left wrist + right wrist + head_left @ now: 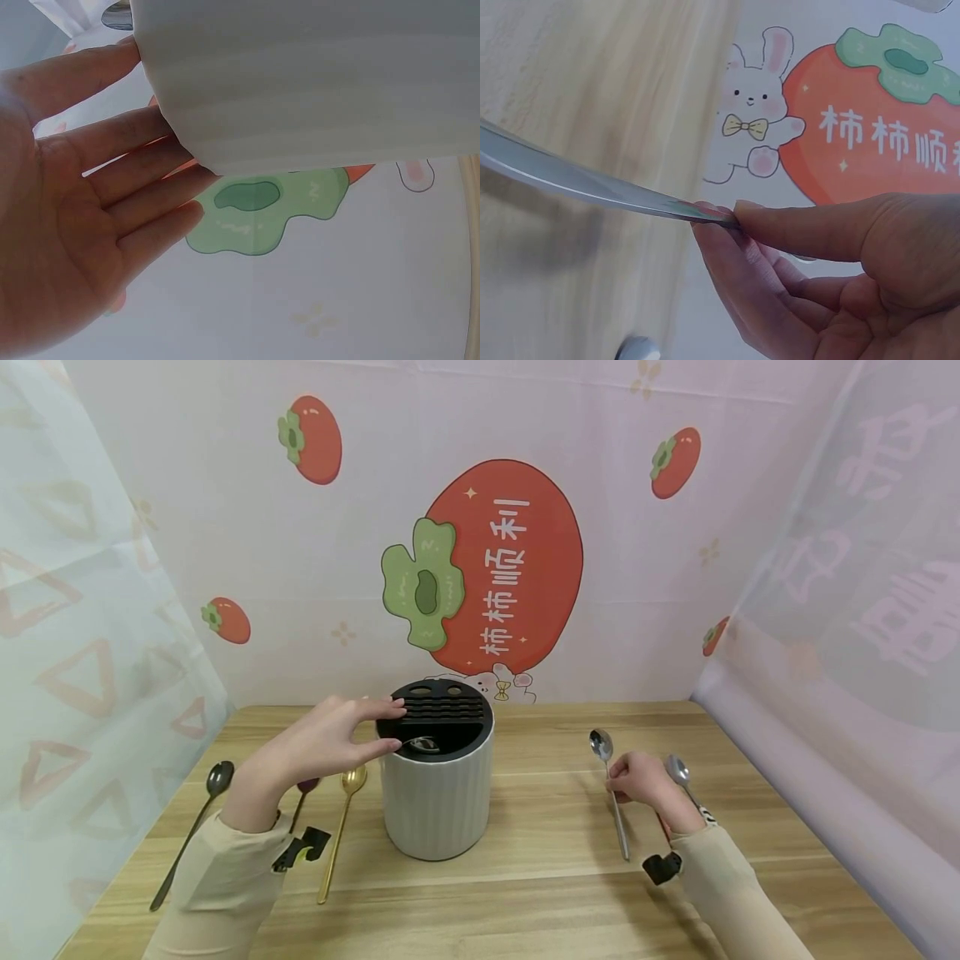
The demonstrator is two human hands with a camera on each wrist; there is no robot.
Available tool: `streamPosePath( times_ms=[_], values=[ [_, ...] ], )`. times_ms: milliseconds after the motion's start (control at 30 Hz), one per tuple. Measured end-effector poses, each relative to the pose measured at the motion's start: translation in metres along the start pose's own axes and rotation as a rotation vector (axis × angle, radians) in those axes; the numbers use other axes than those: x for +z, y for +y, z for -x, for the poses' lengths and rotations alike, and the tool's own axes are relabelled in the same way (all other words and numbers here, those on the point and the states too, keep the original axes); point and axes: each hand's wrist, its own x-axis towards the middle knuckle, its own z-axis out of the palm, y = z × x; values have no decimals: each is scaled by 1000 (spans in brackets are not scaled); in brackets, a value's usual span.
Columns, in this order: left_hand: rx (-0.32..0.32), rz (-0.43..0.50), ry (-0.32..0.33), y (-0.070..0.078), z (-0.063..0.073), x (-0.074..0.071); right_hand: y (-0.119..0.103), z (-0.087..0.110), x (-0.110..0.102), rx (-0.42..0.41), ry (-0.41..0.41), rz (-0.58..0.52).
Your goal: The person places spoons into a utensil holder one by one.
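Observation:
A white ribbed utensil holder (437, 810) with a black slotted top (450, 708) stands left of the middle of the table. My left hand (322, 739) touches its upper left edge, the fingers fairly straight and the thumb apart from them. Inside the holder's opening shows a shiny spoon bowl (424, 744), close to the thumb tip; its handle is hidden. On the right, my right hand (643, 778) pinches the handle of a silver spoon (602, 744) between thumb and fingers. The right wrist view shows this handle (592, 184) reaching away from the fingertips.
Left of the holder lie a black spoon (219, 777), a purple spoon (308, 785) partly behind the left arm, and a gold spoon (352, 779). Another silver spoon (677, 769) lies beside the right wrist. A printed cloth (600, 643) hangs behind the wooden table (540, 893).

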Motion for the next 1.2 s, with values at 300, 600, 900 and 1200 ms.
streamPosePath(
  times_ms=[300,600,900,1200],
  values=[
    [3,-3,-2,1,0,0,-10,3,-3,-80,1,7],
    [-2,-5,-2,0,1,0,-23,5,1,-90,32,35],
    [4,-6,9,1,0,1,-33,5,4,-108,37,-14],
    [2,-2,6,1,1,0,-44,6,6,-151,57,-40]
  ],
)
